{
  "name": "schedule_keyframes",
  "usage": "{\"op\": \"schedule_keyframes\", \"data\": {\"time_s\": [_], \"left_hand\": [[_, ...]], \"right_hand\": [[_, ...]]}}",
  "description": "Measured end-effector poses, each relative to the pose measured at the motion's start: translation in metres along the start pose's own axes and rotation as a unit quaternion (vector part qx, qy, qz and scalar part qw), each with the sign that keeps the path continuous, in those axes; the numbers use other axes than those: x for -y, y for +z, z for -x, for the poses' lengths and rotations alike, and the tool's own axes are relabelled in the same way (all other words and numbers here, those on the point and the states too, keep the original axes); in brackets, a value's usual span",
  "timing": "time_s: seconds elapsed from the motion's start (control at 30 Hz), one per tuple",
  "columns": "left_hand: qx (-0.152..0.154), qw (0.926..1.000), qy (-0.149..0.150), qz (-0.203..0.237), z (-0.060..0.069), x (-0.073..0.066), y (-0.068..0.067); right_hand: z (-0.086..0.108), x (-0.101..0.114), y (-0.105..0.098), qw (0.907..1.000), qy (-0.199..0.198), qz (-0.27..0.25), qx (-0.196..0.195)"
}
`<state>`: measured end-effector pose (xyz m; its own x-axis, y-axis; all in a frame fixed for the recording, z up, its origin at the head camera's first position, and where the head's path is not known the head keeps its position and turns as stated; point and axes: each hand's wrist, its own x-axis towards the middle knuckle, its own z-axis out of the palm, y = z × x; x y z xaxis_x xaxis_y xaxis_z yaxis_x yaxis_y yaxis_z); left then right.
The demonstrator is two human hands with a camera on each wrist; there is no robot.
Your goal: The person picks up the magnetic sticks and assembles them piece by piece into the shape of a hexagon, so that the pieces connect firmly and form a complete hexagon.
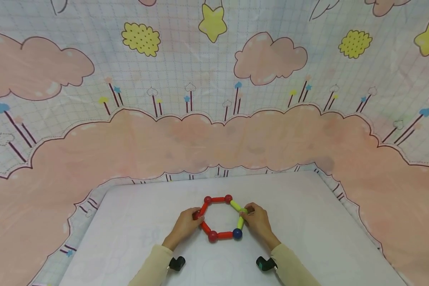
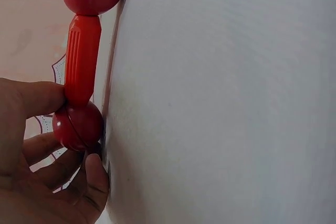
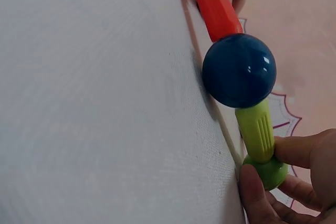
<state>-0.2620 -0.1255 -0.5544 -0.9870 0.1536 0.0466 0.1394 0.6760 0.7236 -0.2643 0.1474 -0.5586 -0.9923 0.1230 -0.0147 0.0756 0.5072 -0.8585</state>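
Note:
A closed ring of plastic rods and balls, like a magnetic building toy, lies on the white table. Its rods are red along the left, top and bottom, and yellow-green on the right. At the left corner my left hand grips a red ball between thumb and fingers. Opposite it, my right hand pinches a green ball where two yellow-green rods meet. A dark blue ball sits at the lower right corner, and another red ball at the lower left.
The white tabletop spreads around the ring. Behind it hangs a cloth printed with clouds and stars. Dark wrist cameras stick out from both beige sleeves.

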Motion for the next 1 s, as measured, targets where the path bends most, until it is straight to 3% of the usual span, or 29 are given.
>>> {"op": "schedule_keyframes", "data": {"time_s": [0.23, 0.5, 0.83, 1.0], "left_hand": [[0.014, 0.9991, -0.025, -0.03, 0.001, -0.01, 0.007], [0.008, 0.9987, -0.012, -0.05, 0.002, -0.015, 0.009], [-0.017, 0.9997, 0.008, 0.014, 0.005, 0.003, 0.002], [-0.011, 0.9996, 0.008, 0.025, 0.006, 0.004, 0.001]], "right_hand": [[-0.001, -0.001, -0.002, 0.9999, -0.002, 0.01, -0.013], [0.0, -0.002, -0.001, 0.9997, -0.003, 0.026, -0.001], [0.001, -0.003, -0.003, 0.9989, -0.004, 0.046, -0.002], [0.001, -0.006, -0.005, 0.9992, -0.005, 0.04, 0.003]]}}
